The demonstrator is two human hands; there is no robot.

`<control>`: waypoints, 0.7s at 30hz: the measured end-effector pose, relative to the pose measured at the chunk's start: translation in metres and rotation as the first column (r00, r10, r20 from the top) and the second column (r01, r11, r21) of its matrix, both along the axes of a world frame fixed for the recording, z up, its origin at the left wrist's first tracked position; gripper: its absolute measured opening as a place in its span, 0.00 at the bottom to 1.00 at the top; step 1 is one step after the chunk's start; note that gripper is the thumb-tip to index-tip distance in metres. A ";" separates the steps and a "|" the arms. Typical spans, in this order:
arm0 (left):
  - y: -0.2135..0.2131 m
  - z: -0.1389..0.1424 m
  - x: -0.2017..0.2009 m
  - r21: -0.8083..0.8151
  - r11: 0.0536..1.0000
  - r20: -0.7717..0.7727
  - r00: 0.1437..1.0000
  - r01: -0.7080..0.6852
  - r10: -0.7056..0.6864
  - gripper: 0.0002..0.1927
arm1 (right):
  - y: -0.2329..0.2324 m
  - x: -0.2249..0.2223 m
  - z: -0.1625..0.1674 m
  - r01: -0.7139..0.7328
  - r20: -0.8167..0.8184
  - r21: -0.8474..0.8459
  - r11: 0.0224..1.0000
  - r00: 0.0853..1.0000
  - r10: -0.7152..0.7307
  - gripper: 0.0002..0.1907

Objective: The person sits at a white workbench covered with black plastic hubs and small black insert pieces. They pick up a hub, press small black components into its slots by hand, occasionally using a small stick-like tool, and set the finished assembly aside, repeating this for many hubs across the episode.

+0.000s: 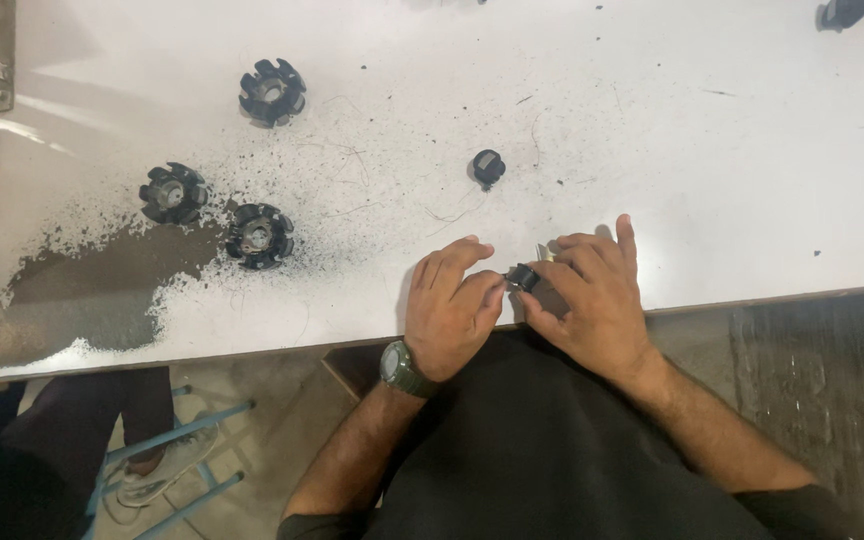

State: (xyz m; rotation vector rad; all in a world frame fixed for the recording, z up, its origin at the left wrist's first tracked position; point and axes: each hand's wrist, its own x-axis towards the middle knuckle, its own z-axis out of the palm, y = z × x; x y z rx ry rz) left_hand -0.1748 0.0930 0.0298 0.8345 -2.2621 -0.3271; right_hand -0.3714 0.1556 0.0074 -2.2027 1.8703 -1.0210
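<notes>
Both hands meet at the near edge of the white bench, pinching one small black part [523,277] between them. Going from the left: dark filings [102,280] lie spread over the bench's near left corner, and three black toothed wheels sit around that patch, one [173,192] toward the left edge, one [259,235] just right of it and nearer the near edge, and one [272,92] farther back toward the far edge. Right of these, a small black round cap [488,167] with a pale centre lies alone in the middle of the bench, well apart from the wheels. Next comes the left hand [449,305], a dark green watch [404,369] on its wrist, fingers curled in narrow with the fingertips closed on the left end of the small black part. That part lies just inside the near edge, its long axis running roughly left to right along the edge; which end is its front I cannot tell, since the fingers hide most of it. The right hand [592,295] closes on its right end, thumb and forefinger pinched, with a thin light-coloured piece [546,252] showing just above the fingers. At the far right corner another dark object [842,12] lies partly out of view.
</notes>
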 end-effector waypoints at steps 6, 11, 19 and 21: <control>-0.001 0.001 -0.005 0.128 0.990 -0.029 0.998 0.052 -0.048 0.07 | 0.001 0.000 0.000 -0.047 0.018 0.014 0.999 0.999 0.047 0.19; -0.001 0.002 -0.003 0.106 0.994 0.005 0.999 0.032 -0.033 0.07 | 0.000 -0.001 -0.001 -0.021 0.016 0.017 1.000 1.000 0.021 0.19; 0.003 -0.004 -0.001 -0.217 0.975 0.094 0.995 0.047 -0.027 0.07 | 0.000 -0.002 -0.004 -0.016 0.040 -0.002 1.000 0.999 0.016 0.18; 0.003 -0.003 -0.002 -0.285 0.955 0.149 0.988 0.083 -0.042 0.08 | -0.001 -0.002 -0.002 -0.030 0.034 0.005 1.000 0.999 0.030 0.18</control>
